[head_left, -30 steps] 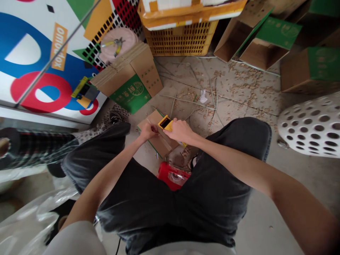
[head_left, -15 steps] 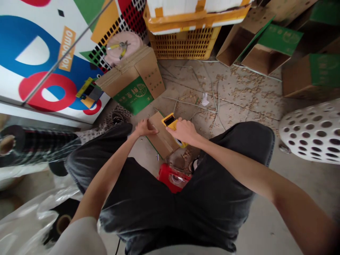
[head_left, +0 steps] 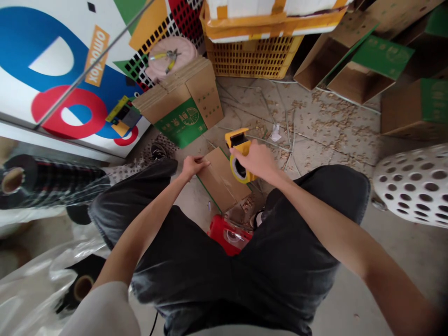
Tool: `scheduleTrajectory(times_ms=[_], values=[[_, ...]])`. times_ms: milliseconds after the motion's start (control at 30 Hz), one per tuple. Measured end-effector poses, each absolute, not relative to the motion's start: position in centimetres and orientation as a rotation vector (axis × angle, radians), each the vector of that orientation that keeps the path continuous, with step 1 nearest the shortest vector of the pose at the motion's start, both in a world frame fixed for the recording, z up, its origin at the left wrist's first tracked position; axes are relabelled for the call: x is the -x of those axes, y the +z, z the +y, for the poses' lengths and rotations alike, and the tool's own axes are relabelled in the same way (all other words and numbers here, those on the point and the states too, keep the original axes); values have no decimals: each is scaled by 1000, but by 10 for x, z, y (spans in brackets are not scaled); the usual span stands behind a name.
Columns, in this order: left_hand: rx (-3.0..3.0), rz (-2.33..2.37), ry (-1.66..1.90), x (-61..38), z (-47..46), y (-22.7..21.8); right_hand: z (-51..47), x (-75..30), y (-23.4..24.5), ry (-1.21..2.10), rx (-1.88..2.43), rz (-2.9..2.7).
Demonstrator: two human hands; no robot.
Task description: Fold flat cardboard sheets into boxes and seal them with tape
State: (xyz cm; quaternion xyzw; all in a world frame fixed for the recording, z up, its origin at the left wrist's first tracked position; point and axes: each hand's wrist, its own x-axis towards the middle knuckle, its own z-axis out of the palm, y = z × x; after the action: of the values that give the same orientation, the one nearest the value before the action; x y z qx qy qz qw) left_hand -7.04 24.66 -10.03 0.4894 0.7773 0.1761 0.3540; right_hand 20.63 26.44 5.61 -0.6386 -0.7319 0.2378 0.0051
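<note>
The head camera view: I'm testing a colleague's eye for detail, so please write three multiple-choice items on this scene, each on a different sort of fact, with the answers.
1. Where is the yellow tape dispenser?
A. Lying on the floor
B. In the right hand
C. Inside the crate

2. What colour is the printed panel on the stack of flattened cartons?
A. Green
B. Blue
C. Red

3. What state is the flat cardboard piece by the left hand in?
A. Standing on edge
B. Folded into a closed box
C. Lying flat on the floor

Answers:
1. B: the fingers close over the dispenser, clear of the floor.
2. A: the panel's printing sits on a green ground.
3. C: the piece lies open and flat on the floor.
</note>
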Motion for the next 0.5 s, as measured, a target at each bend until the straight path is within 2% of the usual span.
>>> scheduleTrajectory(times_ms=[200,367,500], values=[[-1259,1907,630,63,250,-102,288,-245,76,635,2007,-2023],[-1407,1710,605,46,247,-99,295,-270,83,599,2131,-1971],[-1580,1636,565,38,240,-96,299,-282,73,594,2071,-1915]])
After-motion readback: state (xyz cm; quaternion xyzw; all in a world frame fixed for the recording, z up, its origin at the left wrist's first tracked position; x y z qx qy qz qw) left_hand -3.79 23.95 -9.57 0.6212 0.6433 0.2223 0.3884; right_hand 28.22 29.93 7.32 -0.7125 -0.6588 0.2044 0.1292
